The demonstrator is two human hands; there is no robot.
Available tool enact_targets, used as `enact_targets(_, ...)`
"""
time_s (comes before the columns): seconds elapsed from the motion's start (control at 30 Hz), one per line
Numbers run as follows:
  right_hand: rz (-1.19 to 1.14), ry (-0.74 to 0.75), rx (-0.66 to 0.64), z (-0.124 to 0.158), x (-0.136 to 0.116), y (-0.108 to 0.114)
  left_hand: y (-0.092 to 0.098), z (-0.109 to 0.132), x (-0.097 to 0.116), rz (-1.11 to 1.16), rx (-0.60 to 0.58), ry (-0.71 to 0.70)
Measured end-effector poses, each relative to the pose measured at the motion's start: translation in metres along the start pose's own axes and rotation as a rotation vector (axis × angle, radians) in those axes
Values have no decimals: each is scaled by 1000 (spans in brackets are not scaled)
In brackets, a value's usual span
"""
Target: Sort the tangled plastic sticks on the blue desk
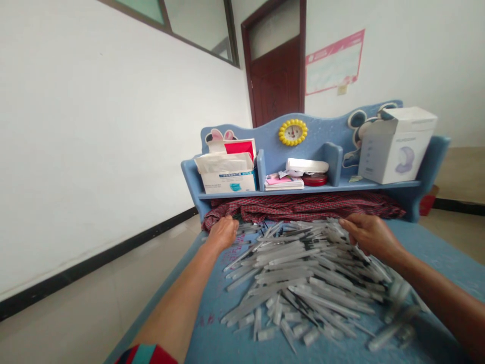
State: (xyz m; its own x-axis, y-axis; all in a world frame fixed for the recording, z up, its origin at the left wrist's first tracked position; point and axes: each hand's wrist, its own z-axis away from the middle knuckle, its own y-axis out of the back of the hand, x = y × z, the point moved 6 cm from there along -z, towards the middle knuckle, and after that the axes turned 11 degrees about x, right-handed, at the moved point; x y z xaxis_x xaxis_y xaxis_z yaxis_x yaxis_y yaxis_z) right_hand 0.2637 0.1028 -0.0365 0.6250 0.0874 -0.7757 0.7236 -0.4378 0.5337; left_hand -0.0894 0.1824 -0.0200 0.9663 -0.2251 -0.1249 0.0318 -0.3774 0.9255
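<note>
A heap of slim, translucent plastic tubes (299, 273), some with dark thin parts among them, is spread over a blue desk (212, 328). My left hand (224, 232) is closed at the far left of the heap, close to a folded plaid cloth (303, 206). What its fingers hold, if anything, is hidden. At the far right side of the heap is my right hand (367, 235), its fingers curled together over the tubes. Whether a tube is pinched in it cannot be made out. The tubes at the near right are blurred.
Along the desk's back runs a blue shelf (242, 194) with a mask box (229, 177), a stack of papers (284, 184), a red round tin (315, 180) and a white carton (397, 146). A yellow flower-shaped clock (293, 132) is on its backboard. A white wall (94, 126) stands left.
</note>
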Motion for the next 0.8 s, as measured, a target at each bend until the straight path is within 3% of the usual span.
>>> enact_targets(0.33, -15, 69, 1, 2, -4, -2, 4, 6, 3, -45, -100, 16)
enact_targets(0.63, 30, 105, -19, 5, -7, -4, -1, 11, 5, -60, -314, 0)
enact_targets(0.8, 34, 124, -28, 6, -9, -5, -5, 12, 5, -50, -307, -5)
